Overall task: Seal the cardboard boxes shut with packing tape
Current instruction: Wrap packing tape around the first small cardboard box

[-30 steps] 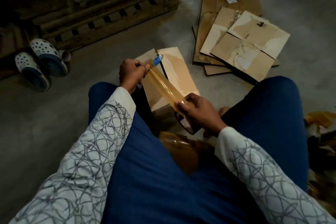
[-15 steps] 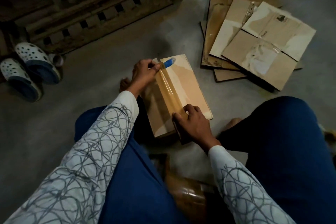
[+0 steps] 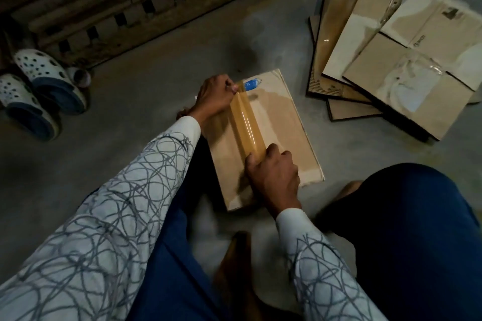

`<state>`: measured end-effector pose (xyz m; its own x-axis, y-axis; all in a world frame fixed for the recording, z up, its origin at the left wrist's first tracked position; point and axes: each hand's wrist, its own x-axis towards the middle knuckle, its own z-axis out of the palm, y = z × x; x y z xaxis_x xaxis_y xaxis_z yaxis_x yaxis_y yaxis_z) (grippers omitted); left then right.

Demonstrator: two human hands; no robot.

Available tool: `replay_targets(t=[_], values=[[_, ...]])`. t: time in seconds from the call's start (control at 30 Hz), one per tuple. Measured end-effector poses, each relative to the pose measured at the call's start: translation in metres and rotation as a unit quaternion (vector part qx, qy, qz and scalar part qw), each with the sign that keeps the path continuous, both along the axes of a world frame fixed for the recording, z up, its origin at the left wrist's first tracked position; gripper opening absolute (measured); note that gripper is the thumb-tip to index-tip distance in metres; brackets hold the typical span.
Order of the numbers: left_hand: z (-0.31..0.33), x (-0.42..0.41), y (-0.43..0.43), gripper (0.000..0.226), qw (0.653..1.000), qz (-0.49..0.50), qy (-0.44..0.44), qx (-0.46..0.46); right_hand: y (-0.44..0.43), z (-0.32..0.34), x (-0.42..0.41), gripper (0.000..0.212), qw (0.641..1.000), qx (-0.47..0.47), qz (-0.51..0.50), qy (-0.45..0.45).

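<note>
The cardboard box [image 3: 281, 128] lay on the floor [image 3: 146, 101] between the person's knees, with packing tape [image 3: 246, 128] stretched along its top. The left hand [image 3: 214, 95] pinched the far end near a blue tab [image 3: 251, 84], and the right hand [image 3: 273, 177] curled its fingers over the near end. Uneven tension could have laid the strip crooked or wrinkled. The roll was hidden under the right hand, and dim light obscured the seam.

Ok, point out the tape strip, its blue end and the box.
tape strip [image 3: 246, 128]: head view, mid-length of the strip.
blue end [image 3: 252, 84]: head view, the blue tab.
box [image 3: 285, 135]: head view, bare right flap.
</note>
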<state>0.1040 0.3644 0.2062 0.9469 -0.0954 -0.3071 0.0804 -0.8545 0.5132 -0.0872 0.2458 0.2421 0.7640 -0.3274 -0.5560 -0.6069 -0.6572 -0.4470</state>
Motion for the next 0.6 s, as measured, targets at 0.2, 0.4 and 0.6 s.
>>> replay_targets(t=[0.2,0.4,0.6], values=[[-0.009,0.013,-0.002,0.019,0.999,0.000,-0.043,0.022,0.000,0.001,0.013,0.052,1.000,-0.015,0.014,-0.002],[-0.018,0.018,-0.004,0.023,0.998,0.015,-0.059,0.014,-0.009,0.001,0.025,0.055,1.000,-0.006,-0.009,0.001],[-0.027,0.028,-0.003,0.025,0.997,0.027,-0.063,0.028,-0.007,0.001,0.033,0.055,1.000,-0.022,-0.007,0.010]])
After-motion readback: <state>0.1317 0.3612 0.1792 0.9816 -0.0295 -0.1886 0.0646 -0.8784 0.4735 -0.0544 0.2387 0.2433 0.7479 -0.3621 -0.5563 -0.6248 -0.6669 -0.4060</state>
